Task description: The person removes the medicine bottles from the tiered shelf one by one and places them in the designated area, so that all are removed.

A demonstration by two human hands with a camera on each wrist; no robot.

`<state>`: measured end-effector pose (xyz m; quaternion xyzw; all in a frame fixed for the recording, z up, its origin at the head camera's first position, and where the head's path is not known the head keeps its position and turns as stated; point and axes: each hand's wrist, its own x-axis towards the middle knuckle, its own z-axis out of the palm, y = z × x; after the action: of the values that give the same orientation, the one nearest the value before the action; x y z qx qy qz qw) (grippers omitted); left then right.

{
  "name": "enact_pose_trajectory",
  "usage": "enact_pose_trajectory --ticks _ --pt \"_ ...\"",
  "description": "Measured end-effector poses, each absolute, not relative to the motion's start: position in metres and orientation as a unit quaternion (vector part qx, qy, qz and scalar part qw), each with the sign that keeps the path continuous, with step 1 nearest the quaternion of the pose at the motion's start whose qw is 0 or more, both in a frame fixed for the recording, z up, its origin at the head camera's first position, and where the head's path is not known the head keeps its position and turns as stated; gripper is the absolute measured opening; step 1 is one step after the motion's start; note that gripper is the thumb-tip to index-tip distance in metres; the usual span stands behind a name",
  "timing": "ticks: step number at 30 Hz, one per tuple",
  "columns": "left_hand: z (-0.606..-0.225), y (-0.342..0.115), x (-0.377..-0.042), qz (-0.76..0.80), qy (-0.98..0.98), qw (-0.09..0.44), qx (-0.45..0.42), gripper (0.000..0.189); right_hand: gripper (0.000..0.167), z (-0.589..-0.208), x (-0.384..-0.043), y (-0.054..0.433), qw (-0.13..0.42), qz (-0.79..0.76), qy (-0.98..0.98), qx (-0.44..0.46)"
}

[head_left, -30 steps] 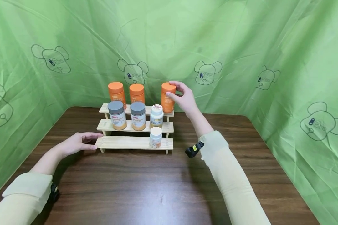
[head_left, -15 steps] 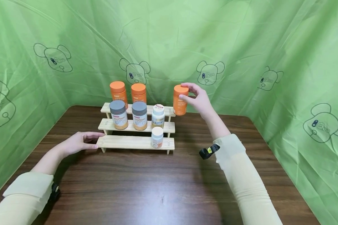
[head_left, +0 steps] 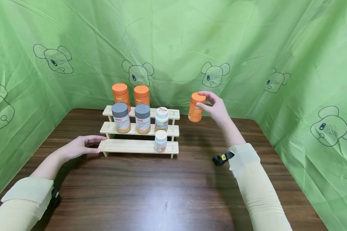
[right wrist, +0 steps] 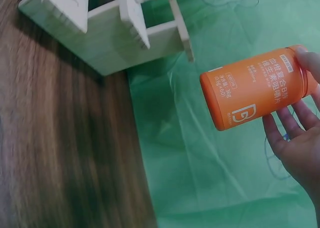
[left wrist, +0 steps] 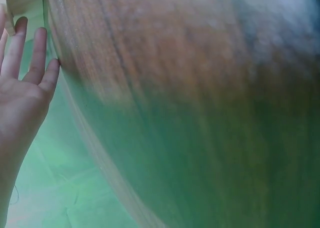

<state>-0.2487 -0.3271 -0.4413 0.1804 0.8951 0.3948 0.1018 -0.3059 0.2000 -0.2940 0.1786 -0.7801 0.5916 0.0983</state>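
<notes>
My right hand (head_left: 217, 109) grips an orange bottle (head_left: 195, 110) near its lid, thumb in front and fingers round the far side. That bottle hangs upright to the right of a three-step wooden rack (head_left: 127, 146); in the right wrist view white print shows on the orange bottle (right wrist: 252, 90). At the rack's left end, my left hand (head_left: 78, 148) touches the bottom step with straight fingers. Two orange bottles (head_left: 120, 93) stand on the top step. Two grey-lidded jars (head_left: 121, 120) and a white bottle (head_left: 161, 119) occupy the middle one. A small white bottle (head_left: 160, 142) stands on the bottom step.
The rack stands toward the back of a dark wooden table (head_left: 138, 192). Green cloth (head_left: 173, 41) with printed bear heads hangs behind and on both sides. Each wrist wears a black strap-on camera (head_left: 219, 159).
My right hand has lifted the orange bottle off the right end of the top step and carried it to the right, a little lower. The left hand has stayed at the rack.
</notes>
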Motion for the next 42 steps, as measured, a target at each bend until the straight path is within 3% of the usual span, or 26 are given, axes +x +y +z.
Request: enact_pose_trajectory --ticks 17,42 --pt "-0.442 -0.326 -0.249 0.401 0.891 0.109 0.181 0.056 0.052 -0.344 -0.316 0.238 0.093 0.597 -0.791 0.093" --pt "-0.442 -0.328 -0.251 0.395 0.894 0.109 0.182 0.057 0.050 -0.423 -0.350 0.232 0.127 0.608 -0.783 0.037"
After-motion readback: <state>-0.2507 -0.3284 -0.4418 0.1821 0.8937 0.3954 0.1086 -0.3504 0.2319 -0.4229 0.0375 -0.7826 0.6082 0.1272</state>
